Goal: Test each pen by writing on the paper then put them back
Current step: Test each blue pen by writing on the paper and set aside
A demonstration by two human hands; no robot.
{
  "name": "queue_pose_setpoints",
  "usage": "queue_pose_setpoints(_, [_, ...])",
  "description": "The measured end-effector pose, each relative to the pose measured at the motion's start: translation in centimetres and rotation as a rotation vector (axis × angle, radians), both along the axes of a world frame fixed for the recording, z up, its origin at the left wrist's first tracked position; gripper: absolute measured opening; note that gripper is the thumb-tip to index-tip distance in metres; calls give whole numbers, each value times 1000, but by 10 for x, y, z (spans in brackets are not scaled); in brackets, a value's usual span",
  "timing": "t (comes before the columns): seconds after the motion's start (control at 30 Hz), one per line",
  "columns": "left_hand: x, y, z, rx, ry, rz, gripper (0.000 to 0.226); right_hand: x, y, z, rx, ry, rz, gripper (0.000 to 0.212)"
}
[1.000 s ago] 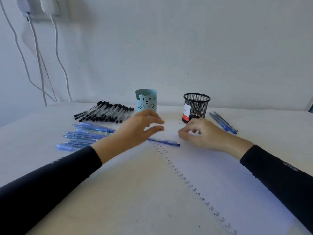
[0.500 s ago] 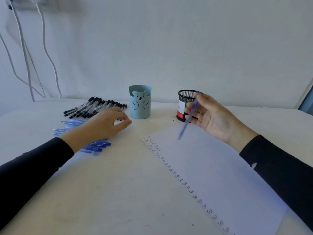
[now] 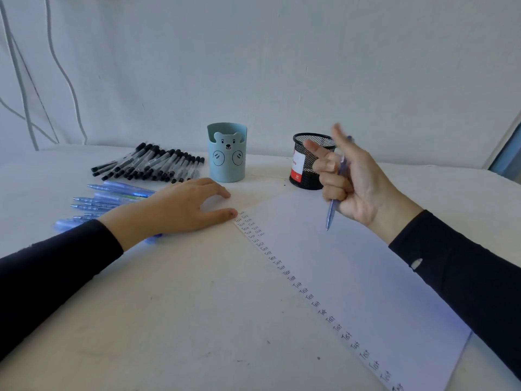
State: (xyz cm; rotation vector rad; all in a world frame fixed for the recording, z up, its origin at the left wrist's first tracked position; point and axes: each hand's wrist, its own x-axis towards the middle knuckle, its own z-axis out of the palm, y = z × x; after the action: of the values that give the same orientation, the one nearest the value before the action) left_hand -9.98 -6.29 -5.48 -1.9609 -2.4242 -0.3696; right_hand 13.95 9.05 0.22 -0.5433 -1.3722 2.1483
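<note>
My right grip [image 3: 358, 187] hangs above the far end of the paper [image 3: 366, 277], fingers curled round a blue pen [image 3: 330, 214]. The pen stands nearly upright, tip down and clear of the sheet. The spot I judge it must reach lies below and to the left of that tip. A column of "Test" words [image 3: 310, 296] runs along the paper's left edge, and a short second column starts at the far corner. The right grip is plainly the one to write, and it needs to drop and shift left. My left grip [image 3: 180, 210] lies flat and relaxed on the bench [image 3: 169, 320], holding nothing. Its thumb tip is at the paper's far-left corner, just beside that spot, so it may crowd the pen. Left of it lie loose blue pens [image 3: 112, 197], with a row of black pens [image 3: 152, 165] farther back. A bear cup [image 3: 227, 153] and a mesh cup [image 3: 306, 167] stand at the far side, the mesh cup just behind my right grip and out of the way.
</note>
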Motion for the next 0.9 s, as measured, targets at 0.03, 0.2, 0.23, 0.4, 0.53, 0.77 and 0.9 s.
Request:
queue_pose_setpoints(0.03, [2,0,2,-11,1,6,74,-1,0,-2,-6,32,4,37])
queue_pose_setpoints(0.2, [6,-2,6,-44,-8,19,72,-5,-9,-17,71,-158,140,54])
queue_pose_setpoints(0.23, [6,-2,6,-49,-8,24,72,-6,-13,-19,121,-211,168,53])
queue_pose_setpoints(0.4, [8,-2,7,-63,-4,40,69,-17,-26,-33,309,-272,256,31])
queue_pose_setpoints(0.53, [8,-2,7,-71,4,38,74,-25,-34,-46,639,-347,20,34])
queue_pose_setpoints(0.77, [8,-2,7,-66,27,40,63,-32,-47,-58,891,-287,-134,46])
queue_pose_setpoints(0.9, [7,-1,6,-66,39,42,59,-33,-46,-59,890,-277,-149,45])
